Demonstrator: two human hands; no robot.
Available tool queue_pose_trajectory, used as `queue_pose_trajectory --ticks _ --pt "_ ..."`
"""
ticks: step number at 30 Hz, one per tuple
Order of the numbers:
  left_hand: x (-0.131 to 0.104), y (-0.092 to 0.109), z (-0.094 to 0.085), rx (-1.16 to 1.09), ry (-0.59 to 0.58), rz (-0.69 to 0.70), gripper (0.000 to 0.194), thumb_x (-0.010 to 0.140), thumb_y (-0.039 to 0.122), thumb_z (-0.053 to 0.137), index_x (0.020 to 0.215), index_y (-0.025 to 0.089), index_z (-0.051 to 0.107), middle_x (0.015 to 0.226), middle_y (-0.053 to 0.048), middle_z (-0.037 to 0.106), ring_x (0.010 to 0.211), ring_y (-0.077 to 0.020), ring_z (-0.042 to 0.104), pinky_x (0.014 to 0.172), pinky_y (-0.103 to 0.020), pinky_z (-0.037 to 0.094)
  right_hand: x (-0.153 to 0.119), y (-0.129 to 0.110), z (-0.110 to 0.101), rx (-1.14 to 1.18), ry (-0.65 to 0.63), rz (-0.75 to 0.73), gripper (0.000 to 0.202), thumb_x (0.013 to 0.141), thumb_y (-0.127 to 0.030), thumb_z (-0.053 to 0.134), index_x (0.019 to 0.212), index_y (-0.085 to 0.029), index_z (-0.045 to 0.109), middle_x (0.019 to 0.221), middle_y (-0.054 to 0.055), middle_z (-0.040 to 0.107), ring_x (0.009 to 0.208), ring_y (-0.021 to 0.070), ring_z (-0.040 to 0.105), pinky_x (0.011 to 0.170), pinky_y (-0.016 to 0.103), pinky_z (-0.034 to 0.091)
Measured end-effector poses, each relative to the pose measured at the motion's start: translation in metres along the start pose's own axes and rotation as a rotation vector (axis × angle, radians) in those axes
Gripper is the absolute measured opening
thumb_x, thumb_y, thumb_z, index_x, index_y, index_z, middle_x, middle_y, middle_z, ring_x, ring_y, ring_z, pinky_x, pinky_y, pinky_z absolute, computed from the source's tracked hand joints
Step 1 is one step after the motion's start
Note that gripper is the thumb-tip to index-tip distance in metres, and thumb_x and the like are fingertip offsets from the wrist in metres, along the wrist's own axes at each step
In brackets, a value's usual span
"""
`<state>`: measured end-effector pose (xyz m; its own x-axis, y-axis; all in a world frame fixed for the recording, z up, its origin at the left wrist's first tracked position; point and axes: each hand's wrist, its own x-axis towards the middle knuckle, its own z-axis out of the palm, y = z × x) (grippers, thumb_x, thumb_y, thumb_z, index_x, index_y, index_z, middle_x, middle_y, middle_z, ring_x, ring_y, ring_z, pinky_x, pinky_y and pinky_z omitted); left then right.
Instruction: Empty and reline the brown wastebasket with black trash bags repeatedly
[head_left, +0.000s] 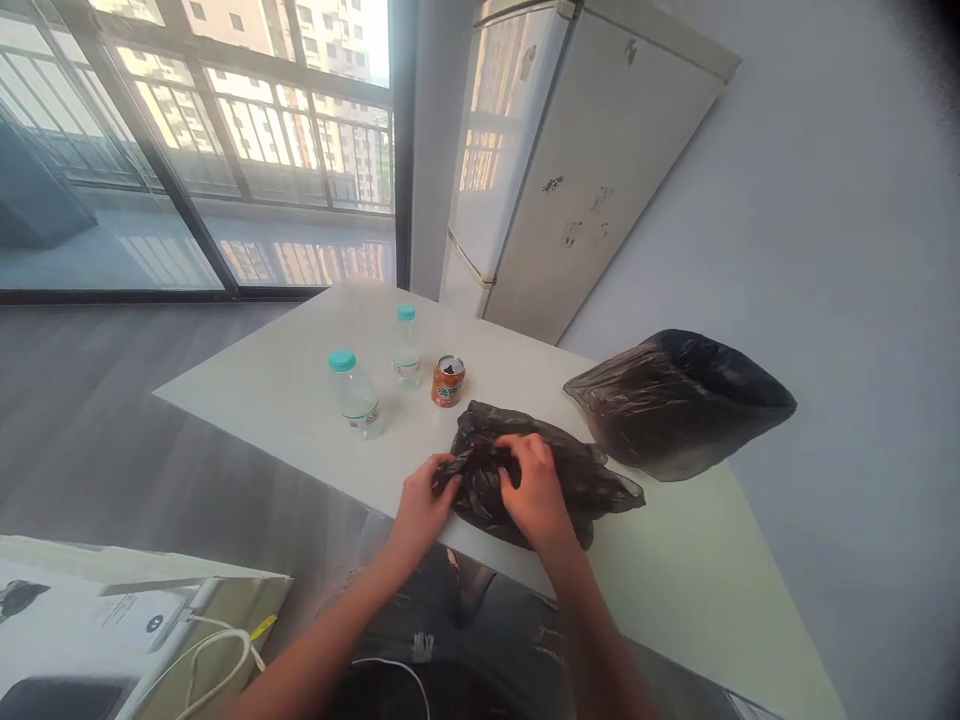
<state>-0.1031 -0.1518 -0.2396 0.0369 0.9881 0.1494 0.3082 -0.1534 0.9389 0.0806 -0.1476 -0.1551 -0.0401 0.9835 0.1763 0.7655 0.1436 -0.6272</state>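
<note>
A crumpled black plastic bag (577,475) lies on the white table near its front edge. My left hand (427,500) pinches the bag's gathered left side between thumb and fingers. On the bag's middle, my right hand (529,480) has its fingers curled and closed on the thin plastic. Whatever the bag may contain is hidden by its folds. Just beyond it stands an orange drink can (448,382), upright with its top opened. Two clear plastic bottles with turquoise caps, a nearer bottle (356,400) and a farther bottle (406,350), stand left of the can.
Another black plastic bag (652,410) stands with its mouth open on the right of the white table (262,370), by the wall. A fridge (570,150) is behind the table. At lower left, a white cable (225,635) hangs over a box.
</note>
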Motion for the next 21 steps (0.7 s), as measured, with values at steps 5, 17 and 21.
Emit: queue_pose_trajectory --ticks 5,17,21 --pt "0.009 -0.001 -0.001 0.012 0.054 0.002 0.023 0.090 0.017 0.054 0.111 0.024 0.060 0.105 -0.005 0.075 0.094 -0.0229 0.073 0.088 -0.039 0.059 -0.008 0.018 0.014 -0.239 -0.050 0.262 0.022 0.089 -0.030 0.063 0.108 -0.019 0.063 0.110 0.016 0.068 0.105 0.0343 0.065 0.092 0.044 0.052" --pt "0.033 0.004 0.021 0.103 0.140 0.033 0.025 0.084 0.010 0.045 0.096 0.023 0.062 0.091 -0.002 0.074 0.081 -0.0205 0.069 0.076 -0.032 0.054 -0.031 0.044 -0.011 -0.028 -0.079 0.256 0.075 0.072 -0.019 0.069 0.144 -0.018 0.051 0.134 0.015 0.060 0.122 0.0291 0.067 0.106 0.041 0.053" --pt "0.047 -0.004 0.021 0.181 0.196 0.044 0.028 0.083 0.009 0.045 0.099 0.024 0.062 0.095 -0.004 0.075 0.084 -0.0226 0.070 0.082 -0.036 0.054 -0.050 0.080 -0.031 -0.041 0.024 0.331 0.066 0.067 -0.024 0.074 0.132 -0.018 0.061 0.126 0.015 0.064 0.114 0.0319 0.070 0.104 0.048 0.055"
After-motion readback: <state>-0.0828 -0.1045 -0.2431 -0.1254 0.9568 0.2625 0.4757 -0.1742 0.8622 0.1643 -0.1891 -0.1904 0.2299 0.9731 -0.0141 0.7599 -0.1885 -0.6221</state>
